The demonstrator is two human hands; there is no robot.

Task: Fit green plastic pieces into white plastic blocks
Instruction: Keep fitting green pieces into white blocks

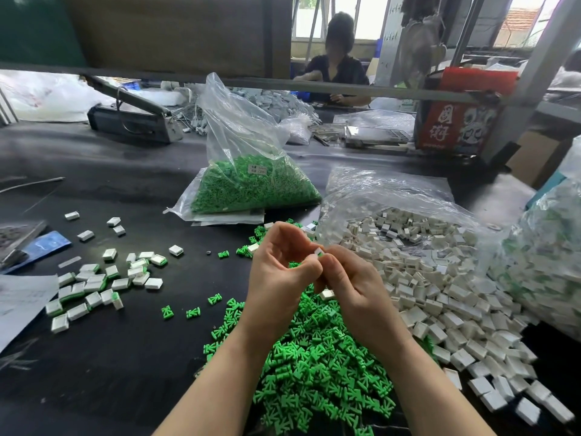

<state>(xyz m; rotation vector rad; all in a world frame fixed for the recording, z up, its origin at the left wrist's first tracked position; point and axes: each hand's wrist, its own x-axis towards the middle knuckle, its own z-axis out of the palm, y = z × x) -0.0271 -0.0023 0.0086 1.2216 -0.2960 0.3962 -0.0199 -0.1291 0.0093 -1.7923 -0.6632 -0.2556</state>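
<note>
My left hand (279, 272) and my right hand (349, 278) meet above the table's middle and together pinch a small white block with a green piece in it (319, 253). A second white block (327, 293) shows under my right palm. Below my hands lies a heap of loose green pieces (314, 366). To the right spreads a big heap of white blocks (440, 278), spilling from a clear bag. At the left lie several white blocks fitted with green pieces (94, 284).
A clear bag of green pieces (251, 187) stands behind my hands. Another bag of fitted blocks (547, 265) sits at the far right. A heat sealer (132, 118) and a red box (459, 121) stand at the back. A person sits across the black table (125, 357).
</note>
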